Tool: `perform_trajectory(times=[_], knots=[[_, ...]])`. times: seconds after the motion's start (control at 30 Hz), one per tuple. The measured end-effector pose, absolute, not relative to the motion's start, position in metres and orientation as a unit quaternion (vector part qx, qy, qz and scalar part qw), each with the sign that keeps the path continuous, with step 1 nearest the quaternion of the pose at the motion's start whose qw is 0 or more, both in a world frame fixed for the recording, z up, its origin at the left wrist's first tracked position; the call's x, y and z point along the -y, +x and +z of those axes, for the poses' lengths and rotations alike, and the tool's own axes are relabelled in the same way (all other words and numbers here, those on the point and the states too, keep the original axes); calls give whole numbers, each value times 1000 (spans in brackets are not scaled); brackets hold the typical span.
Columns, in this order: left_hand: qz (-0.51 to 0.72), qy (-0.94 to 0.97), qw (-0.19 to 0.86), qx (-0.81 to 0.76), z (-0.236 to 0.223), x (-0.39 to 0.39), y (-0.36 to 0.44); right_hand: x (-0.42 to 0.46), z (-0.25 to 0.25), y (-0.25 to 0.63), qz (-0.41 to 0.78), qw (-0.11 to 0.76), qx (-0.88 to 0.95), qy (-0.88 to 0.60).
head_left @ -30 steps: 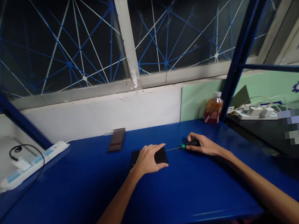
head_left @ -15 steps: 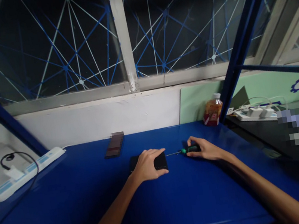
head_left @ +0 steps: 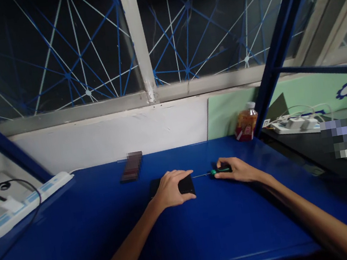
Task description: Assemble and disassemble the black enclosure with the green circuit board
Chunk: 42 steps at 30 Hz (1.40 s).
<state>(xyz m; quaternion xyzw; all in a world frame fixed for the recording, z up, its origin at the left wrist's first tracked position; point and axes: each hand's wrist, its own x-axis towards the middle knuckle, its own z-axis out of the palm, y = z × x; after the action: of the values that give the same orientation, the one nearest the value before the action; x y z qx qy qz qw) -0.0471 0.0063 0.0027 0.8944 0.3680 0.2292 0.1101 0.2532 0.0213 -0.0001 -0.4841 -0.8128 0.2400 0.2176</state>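
A flat black box (head_left: 186,185) lies on the blue table. My left hand (head_left: 169,189) grips it from above, thumb on the near edge and fingers along the far one, covering its middle. To the right, my right hand (head_left: 239,169) holds a screwdriver (head_left: 213,172) by its green and black handle, between thumb and bent fingers. The thin shaft lies level and points left at the box's right side. Its tip meets that side; whether it sits in a screw is too small to tell.
The blue table (head_left: 190,237) spreads around both hands. A dark, pixelated oblong thing (head_left: 131,168) lies at the back left. A white power strip (head_left: 30,203) with a black cable is at far left. A drink bottle (head_left: 247,123) stands at the back right, beside a blue post (head_left: 274,50).
The fingers of my right hand have shifted forward on the handle, closer to the green collar. My left hand keeps its hold on the box. The camera view has moved slightly.
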Motion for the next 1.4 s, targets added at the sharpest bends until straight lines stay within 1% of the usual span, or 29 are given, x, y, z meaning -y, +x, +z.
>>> perform_trajectory(times=[0.13,0.33,0.53,0.6,0.7,0.73,0.87,0.93,1.07,1.4], knots=[[229,896,103,-365,1,-8,-47,-21,-2,256,311,264,792,-454],[234,899,101,-356,0,-8,-46,-21,-1,257,336,235,790,-456],[222,900,91,-365,0,-6,-46,-23,-3,255,345,253,783,-452],[219,901,89,-364,0,-6,-46,-23,-2,254,360,279,762,-461],[212,903,85,-364,0,-6,-47,-20,4,252,384,341,707,-486],[208,904,85,-365,0,-6,-47,-20,7,252,376,365,693,-495],[194,904,85,-370,-1,-7,-47,-18,17,257,284,472,656,-517],[191,905,83,-371,-1,-8,-47,-20,18,260,263,500,639,-522],[197,905,73,-370,-1,-6,-45,-24,12,265,249,496,646,-524],[222,906,-4,-361,-2,-1,-38,-25,12,268,243,483,656,-527]])
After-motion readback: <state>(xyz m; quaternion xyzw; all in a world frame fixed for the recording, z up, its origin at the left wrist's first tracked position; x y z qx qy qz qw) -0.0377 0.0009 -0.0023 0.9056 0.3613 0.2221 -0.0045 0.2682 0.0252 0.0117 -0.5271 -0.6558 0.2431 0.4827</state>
